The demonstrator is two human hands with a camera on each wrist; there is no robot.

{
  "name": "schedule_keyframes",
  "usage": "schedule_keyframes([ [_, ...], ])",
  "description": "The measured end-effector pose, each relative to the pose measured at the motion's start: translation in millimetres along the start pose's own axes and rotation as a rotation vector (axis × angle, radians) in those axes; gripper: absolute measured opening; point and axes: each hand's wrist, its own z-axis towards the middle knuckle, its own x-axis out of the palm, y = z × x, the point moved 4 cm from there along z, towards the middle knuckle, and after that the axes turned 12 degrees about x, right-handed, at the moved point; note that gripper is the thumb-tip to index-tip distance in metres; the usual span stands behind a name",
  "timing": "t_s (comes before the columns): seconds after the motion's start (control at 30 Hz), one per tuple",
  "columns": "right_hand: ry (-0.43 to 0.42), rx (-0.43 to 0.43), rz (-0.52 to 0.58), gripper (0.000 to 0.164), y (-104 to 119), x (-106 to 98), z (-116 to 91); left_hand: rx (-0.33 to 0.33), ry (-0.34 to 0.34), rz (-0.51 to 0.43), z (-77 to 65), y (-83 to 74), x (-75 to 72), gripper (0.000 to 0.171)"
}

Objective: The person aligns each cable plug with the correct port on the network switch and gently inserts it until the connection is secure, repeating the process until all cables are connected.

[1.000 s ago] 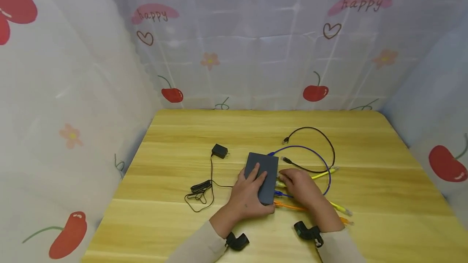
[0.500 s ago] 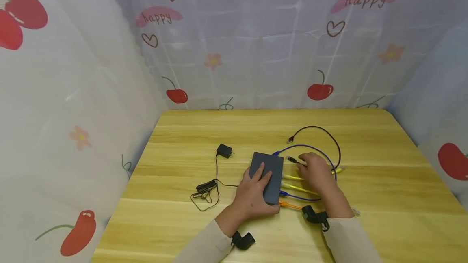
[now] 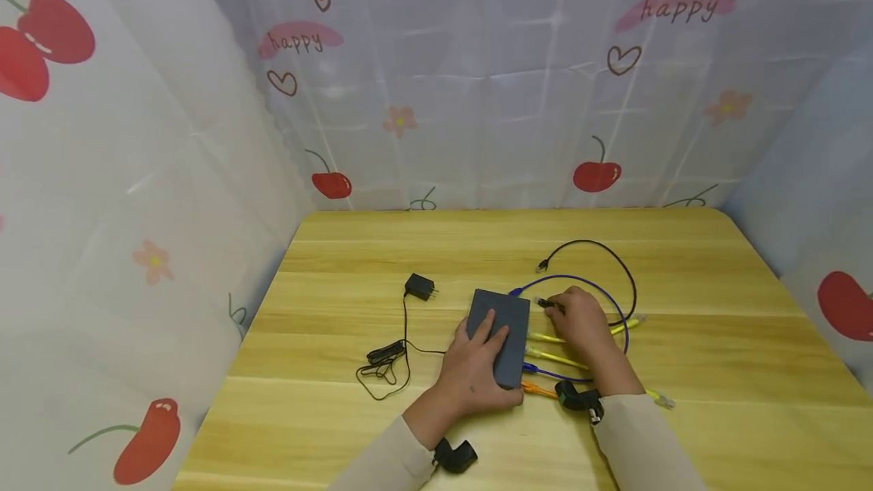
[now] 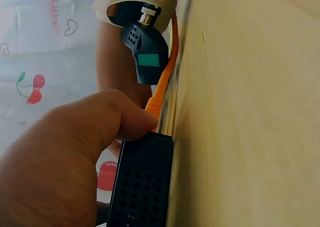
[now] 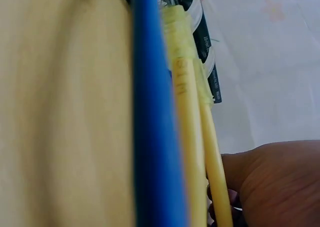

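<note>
A dark grey network switch [image 3: 501, 324] lies on the wooden table, with cables plugged along its right side. My left hand [image 3: 474, 370] holds it, two fingers spread over the top. In the left wrist view the left thumb [image 4: 132, 119] bends over the near corner beside an orange plug [image 4: 153, 106]. My right hand [image 3: 580, 320] pinches a black Ethernet cable [image 3: 546, 302] just behind its plug. That plug points at the switch's right side, a short gap away. Two yellow cables [image 3: 555, 358] and a blue cable [image 3: 566, 373] run beneath the right hand and forearm.
A black power adapter [image 3: 419, 286] and its bundled cord [image 3: 385, 352] lie left of the switch. The black cable's other plug [image 3: 542, 266] lies farther back. Loose yellow ends [image 3: 661, 400] lie right of the right wrist. A printed curtain [image 3: 477, 112] stands behind the table.
The right hand has drawn back from the yellow plugs, taken hold of the black cable, and brought its plug slightly toward the switch. The left hand stays on the switch.
</note>
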Motion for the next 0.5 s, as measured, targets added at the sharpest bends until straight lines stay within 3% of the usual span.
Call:
schedule_keyframes([
  [0.17,-0.004,0.011,0.023,0.022,-3.1,2.3,0.5,-0.009,-0.001,0.000,0.0,-0.3,-0.3,0.099],
  [0.33,0.060,0.014,0.049,0.021,-3.7,2.4,-6.1,-0.011,0.008,-0.001,-2.1,-1.7,-0.7,0.099],
  [0.5,0.106,-0.028,0.047,0.018,-3.0,-1.0,-7.6,-0.002,-0.030,-0.021,-0.9,-2.2,-3.6,0.096],
])
